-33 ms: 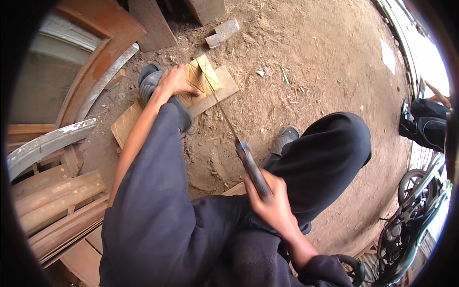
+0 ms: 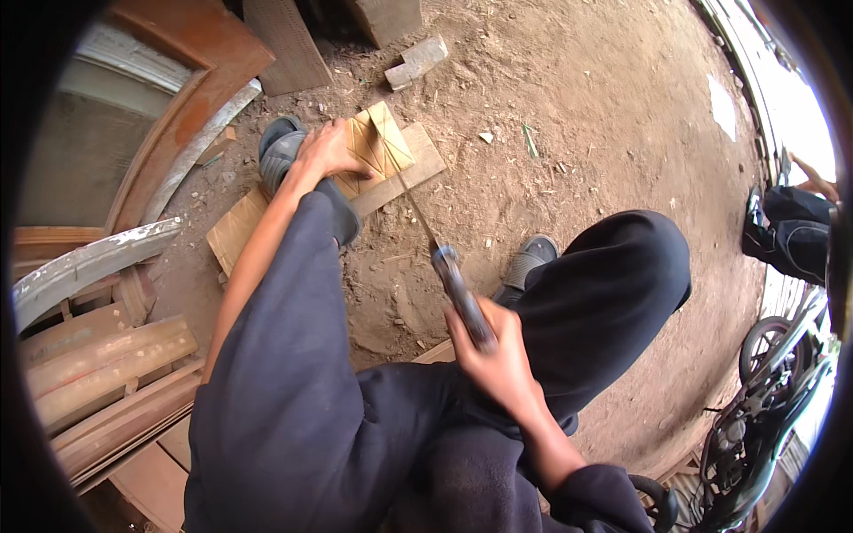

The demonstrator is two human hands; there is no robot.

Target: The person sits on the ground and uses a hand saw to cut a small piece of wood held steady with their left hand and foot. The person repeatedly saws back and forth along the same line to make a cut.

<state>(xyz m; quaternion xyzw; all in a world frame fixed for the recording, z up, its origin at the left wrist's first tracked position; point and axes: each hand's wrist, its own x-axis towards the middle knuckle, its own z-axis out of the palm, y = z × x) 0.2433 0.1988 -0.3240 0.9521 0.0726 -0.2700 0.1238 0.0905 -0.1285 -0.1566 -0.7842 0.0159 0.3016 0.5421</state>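
Note:
My right hand [image 2: 498, 360] is closed round the dark handle of a handsaw [image 2: 411, 200], whose thin blade slants up and left. The blade crosses a pale yellowish wooden board [image 2: 395, 147] marked with dark crossing lines, near its far right end. My left hand [image 2: 329, 153] bears on this board left of the blade, thumb spread along the near side and fingers at the far side. My left foot, in a grey sandal [image 2: 283, 147], presses on the board too. Beneath it lies a plain plank [image 2: 425, 162] on the dirt.
A notched wood offcut [image 2: 416, 64] lies beyond the board. Framed wooden panels [image 2: 182, 147] and stacked timber [image 2: 115, 364] stand at left. My right sandal [image 2: 533, 258] is on the dirt floor. At right are a motorcycle [image 2: 755, 391] and another person's dark-clothed leg [image 2: 795, 226].
My right hand and the saw handle have moved slightly forward and left, toward the board. My left hand stays in place on the board.

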